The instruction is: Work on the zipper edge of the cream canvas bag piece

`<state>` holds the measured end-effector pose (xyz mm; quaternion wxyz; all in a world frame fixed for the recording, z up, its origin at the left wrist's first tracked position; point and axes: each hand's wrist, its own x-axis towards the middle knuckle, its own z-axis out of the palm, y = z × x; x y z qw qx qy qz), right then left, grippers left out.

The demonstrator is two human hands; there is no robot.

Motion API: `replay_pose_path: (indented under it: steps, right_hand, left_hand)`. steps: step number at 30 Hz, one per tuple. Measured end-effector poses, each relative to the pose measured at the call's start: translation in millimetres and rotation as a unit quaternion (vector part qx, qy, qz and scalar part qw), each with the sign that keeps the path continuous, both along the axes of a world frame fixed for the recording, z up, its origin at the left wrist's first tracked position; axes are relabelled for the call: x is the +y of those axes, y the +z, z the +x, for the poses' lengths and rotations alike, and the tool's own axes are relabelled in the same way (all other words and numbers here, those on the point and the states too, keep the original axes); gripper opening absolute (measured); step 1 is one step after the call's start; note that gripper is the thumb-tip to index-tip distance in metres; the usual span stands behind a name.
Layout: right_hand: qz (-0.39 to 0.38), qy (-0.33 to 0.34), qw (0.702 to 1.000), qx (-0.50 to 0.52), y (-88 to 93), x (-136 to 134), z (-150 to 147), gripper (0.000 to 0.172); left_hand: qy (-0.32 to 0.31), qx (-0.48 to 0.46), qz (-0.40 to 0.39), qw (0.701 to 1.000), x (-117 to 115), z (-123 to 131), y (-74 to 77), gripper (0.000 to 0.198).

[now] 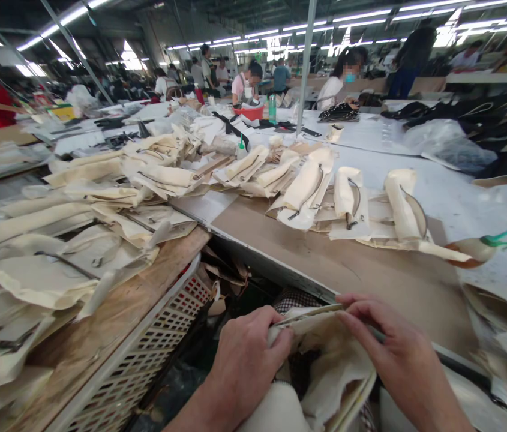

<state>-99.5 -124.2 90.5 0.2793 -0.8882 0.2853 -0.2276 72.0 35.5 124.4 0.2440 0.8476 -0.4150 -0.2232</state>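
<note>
Low in the head view, both of my hands grip one cream fabric piece (325,354) held over my lap at the table's near edge. My left hand (244,366) pinches its left side, fingers curled over the edge. My right hand (392,354) presses along its top edge with fingers together. The cloth is crumpled and hangs down between the hands. A checked fabric (293,298) shows just behind it.
Several cream fabric pieces with dark zippers (352,204) lie across the brown-topped table (370,276). More piles (55,240) cover the left bench above a white plastic basket (163,336). A glue bottle with a green nozzle (482,247) lies at right. Other people work at far tables.
</note>
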Motion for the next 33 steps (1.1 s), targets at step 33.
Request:
replay_pose_path:
  steps: [33]
  right_hand:
    - [0.063, -0.005, 0.995, -0.078, 5.8, 2, 3, 0.019]
  left_hand:
    - [-0.091, -0.158, -0.157, 0.971, 1, -9, -36.5, 0.025]
